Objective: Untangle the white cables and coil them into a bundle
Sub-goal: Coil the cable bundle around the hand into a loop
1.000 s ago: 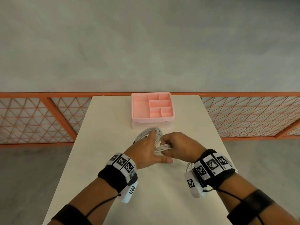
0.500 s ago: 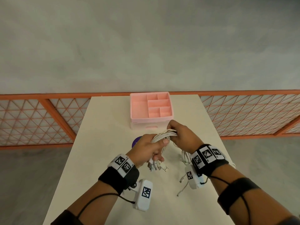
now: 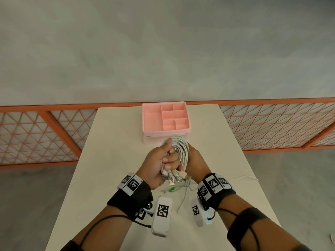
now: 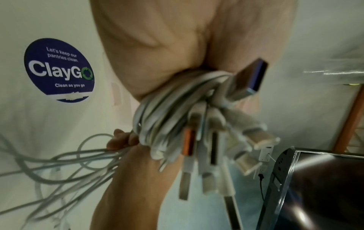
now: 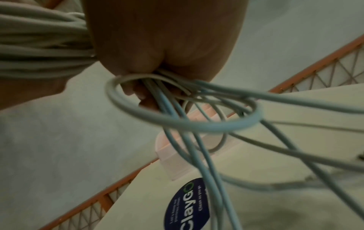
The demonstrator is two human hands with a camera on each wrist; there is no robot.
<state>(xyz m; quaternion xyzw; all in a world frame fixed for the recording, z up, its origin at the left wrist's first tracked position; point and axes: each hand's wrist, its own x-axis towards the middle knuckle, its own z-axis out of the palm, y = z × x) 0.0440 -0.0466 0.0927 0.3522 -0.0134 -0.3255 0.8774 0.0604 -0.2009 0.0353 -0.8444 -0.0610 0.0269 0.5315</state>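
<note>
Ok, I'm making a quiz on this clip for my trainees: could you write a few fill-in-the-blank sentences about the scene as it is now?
1. Both hands grip the white cables above the ____.
2. The left hand holds the end where the metal ____ stick out.
3. The tray at the table's far edge is ____ in colour.
4. The round blue sticker on the table reads "Clean as you ____".

Missing words: table; plugs; pink; go
</note>
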